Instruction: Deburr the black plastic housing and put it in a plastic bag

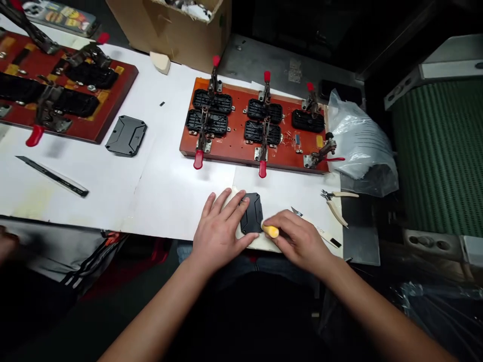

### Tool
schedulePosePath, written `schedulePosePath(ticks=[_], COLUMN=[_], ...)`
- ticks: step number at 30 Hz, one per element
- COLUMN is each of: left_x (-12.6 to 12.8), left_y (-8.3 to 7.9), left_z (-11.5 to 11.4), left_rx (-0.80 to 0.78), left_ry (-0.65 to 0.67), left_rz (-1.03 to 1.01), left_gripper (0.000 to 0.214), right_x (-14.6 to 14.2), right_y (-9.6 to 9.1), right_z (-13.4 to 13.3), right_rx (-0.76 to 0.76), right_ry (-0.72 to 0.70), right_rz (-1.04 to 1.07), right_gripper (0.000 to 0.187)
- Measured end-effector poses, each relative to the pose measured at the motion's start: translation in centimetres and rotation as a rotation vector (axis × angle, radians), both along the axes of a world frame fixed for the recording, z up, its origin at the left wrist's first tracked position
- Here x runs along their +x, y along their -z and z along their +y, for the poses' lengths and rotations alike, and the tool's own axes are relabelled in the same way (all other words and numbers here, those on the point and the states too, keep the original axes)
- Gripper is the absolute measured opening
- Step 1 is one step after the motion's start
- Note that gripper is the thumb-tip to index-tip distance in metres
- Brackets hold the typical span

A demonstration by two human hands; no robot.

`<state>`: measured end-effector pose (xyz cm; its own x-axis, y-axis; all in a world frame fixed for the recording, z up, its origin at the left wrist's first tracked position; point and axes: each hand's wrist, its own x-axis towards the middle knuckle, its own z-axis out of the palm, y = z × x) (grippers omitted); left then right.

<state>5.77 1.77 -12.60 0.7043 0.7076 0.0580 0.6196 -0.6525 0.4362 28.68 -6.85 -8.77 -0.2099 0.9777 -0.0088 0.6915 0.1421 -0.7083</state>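
A black plastic cover (252, 213) with angular raised lines lies near the table's front edge. My left hand (219, 229) rests across its left side, fingers spread, the fingertips touching its top and the thumb at its lower edge. In my closed right hand (300, 239) is a small tool with a rounded yellow handle (270, 231). Its end meets the cover's lower right edge; the working tip is hidden. Just beyond my right hand lies a craft knife (297, 212), partly covered by the hand.
Ahead stands a red-brown fixture board (241, 151) with red-handled toggle clamps over black plastic parts. Another fixture (118, 95) is at left, near a second black cover (127, 136) and a utility knife (53, 176). Nippers (335, 201) and a plastic bag (358, 141) lie right. A co-worker's hand (7, 246) shows at left.
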Motion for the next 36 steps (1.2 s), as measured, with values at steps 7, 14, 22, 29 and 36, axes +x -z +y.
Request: schedulePosePath(ticks=[7,14,22,29,36], left_x=[-0.2,-0.8,-1.5,-0.9,0.8], left_y=[-0.4,0.4,1.2,1.2,0.2], left_z=[-0.2,-0.2,0.5,2.4,3.7], left_rx=[0.056,0.141,-0.028,0.02,0.035], left_ry=[-0.009,0.026,-0.044,0.056,0.094], left_rz=[-0.002,0.027,-0.009,0.048,0.07], left_gripper=[0.072,0.075,0.085,0.093,0.092], right_x=[3.3,3.8,3.6,-0.8,4.0], right_y=[-5.0,-9.3,-9.8,6.4,15.8], right_z=[8.6,20.3,8.8,-18.0,-23.4], right_rx=[0.046,-0.236,-0.167,-0.619,-0.255], right_ry=[0.412,0.562,0.484,0.596,1.409], right_rz=[-0.361,-0.463,-0.095,0.864,0.296], right_gripper=[0.053,0.031,0.029,0.034,0.05])
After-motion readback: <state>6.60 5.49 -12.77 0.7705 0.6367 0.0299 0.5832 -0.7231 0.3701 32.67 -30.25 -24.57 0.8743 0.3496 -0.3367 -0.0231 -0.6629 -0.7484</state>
